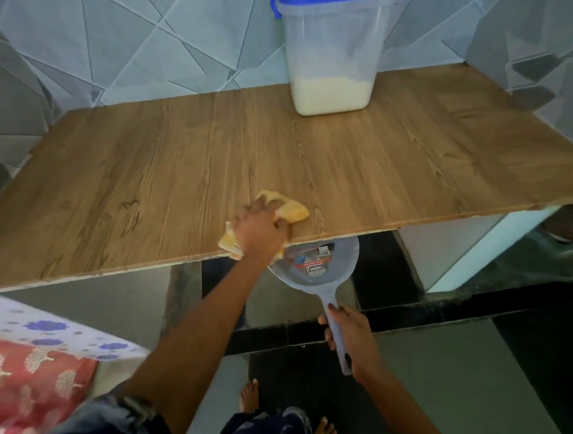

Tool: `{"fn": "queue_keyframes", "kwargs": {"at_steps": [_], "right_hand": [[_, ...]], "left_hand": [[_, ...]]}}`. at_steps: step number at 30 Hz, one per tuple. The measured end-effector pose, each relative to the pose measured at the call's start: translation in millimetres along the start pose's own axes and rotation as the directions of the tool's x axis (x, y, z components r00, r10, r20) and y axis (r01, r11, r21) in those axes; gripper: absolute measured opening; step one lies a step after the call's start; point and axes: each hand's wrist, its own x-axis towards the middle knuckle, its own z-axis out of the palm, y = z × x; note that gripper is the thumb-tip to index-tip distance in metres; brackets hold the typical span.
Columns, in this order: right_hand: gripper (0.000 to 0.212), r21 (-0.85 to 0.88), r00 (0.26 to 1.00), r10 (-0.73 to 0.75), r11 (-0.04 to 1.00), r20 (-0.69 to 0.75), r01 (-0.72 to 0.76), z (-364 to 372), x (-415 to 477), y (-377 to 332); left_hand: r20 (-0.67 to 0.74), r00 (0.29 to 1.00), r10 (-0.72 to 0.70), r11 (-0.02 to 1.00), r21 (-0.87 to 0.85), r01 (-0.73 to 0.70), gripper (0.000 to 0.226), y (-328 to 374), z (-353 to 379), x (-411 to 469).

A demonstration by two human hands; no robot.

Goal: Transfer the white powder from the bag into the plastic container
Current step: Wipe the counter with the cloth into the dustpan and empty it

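Observation:
A clear plastic container (331, 52) with a blue lid stands at the back of the wooden table (394, 162), white powder (331, 95) filling its lower part. My left hand (260, 230) presses a yellow cloth (293, 210) onto the table at its front edge. Just below that edge, my right hand (349, 332) grips the handle of a grey dustpan (312, 266), whose pan sits under the cloth. No bag is in view.
A tiled wall (138, 39) rises behind the table. A white cabinet (466, 252) stands under the table's right side. Patterned red and blue-flowered fabric (36, 364) lies at the lower left. Bare feet (251, 394) stand on the dark and grey floor.

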Motion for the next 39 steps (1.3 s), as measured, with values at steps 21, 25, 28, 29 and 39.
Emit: {"fn": "queue_keyframes", "kwargs": {"at_steps": [21,25,28,29,39], "right_hand": [[0.028,0.026,0.986,0.048,0.999,-0.162,-0.045,-33,34,-5],[0.02,0.134,0.978,0.084,0.989,-0.189,-0.059,-35,47,-12],[0.016,0.142,0.985,-0.007,0.989,-0.173,0.032,-36,41,-18],[0.016,0.153,0.985,-0.017,0.987,-0.172,0.044,-37,40,-19],[0.021,0.083,0.99,-0.072,0.993,-0.124,0.083,-60,31,-20]], "left_hand": [[0.064,0.998,0.01,0.995,-0.097,-0.003,0.046,4,36,240],[0.18,0.962,0.205,0.979,-0.062,-0.197,0.047,66,47,238],[0.255,0.86,0.442,0.897,-0.095,-0.432,0.048,106,53,180],[0.252,0.822,0.511,0.859,-0.121,-0.497,0.049,113,54,153],[0.169,0.542,0.823,0.558,-0.42,-0.716,0.051,149,38,32]]}}
